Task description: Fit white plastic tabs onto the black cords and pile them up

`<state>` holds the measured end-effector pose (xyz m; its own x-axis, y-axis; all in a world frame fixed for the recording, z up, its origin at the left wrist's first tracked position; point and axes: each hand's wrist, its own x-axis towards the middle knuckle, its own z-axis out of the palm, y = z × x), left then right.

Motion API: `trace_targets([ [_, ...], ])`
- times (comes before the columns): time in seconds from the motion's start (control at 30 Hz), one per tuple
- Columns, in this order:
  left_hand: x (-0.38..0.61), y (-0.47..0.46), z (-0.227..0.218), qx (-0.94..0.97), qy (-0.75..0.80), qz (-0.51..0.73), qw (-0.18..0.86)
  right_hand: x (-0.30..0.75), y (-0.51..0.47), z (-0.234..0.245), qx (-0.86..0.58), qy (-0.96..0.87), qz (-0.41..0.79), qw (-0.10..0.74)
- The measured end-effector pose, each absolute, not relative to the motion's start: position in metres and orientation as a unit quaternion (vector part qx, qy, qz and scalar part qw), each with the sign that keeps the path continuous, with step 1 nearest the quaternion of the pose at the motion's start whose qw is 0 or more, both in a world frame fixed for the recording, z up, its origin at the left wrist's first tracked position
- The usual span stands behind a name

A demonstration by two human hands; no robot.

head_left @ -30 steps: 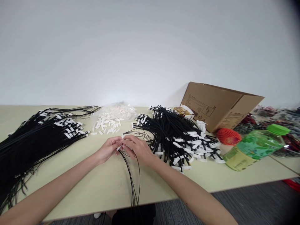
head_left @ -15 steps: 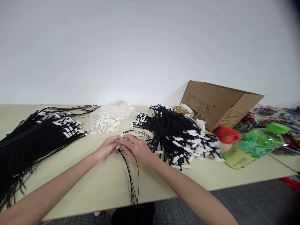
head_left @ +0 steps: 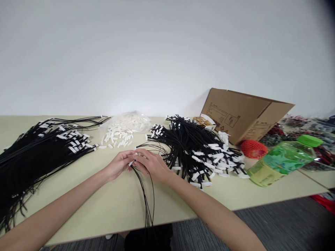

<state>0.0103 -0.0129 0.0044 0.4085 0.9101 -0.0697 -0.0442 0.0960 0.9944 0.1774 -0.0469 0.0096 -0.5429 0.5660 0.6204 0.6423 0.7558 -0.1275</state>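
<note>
My left hand (head_left: 120,164) and my right hand (head_left: 154,166) meet over the table, fingertips pinched together. Between them is a small white connector (head_left: 131,162) on thin black wires (head_left: 143,195), partly hidden by the fingers. The wires droop from the fingers over the table's front edge. Other thin wires loop out behind my right hand toward a large heap of black cables (head_left: 187,143) with white ends. Loose white connectors (head_left: 117,136) spill from a clear plastic bag (head_left: 140,120) beyond my left hand.
A thick bundle of black cables (head_left: 34,164) covers the left of the table (head_left: 104,212). On the right are a cardboard box (head_left: 235,113), a small gold and white packet (head_left: 205,121), a red netted fruit (head_left: 253,149), a tilted green-capped bottle (head_left: 284,160) and tinsel-like bundles (head_left: 300,129).
The view has shifted very slightly. Both hands stay pinched together in nearly the same place, and the white piece between them shows at a slightly different angle.
</note>
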Motion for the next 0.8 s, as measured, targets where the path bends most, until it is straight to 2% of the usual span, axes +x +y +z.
trace_targets([
  [0.8,0.0107,-0.0106,0.0041,0.539,0.394,0.381,0.640,0.1803,-0.0483,0.0155,-0.339,-0.894,-0.067,0.284],
])
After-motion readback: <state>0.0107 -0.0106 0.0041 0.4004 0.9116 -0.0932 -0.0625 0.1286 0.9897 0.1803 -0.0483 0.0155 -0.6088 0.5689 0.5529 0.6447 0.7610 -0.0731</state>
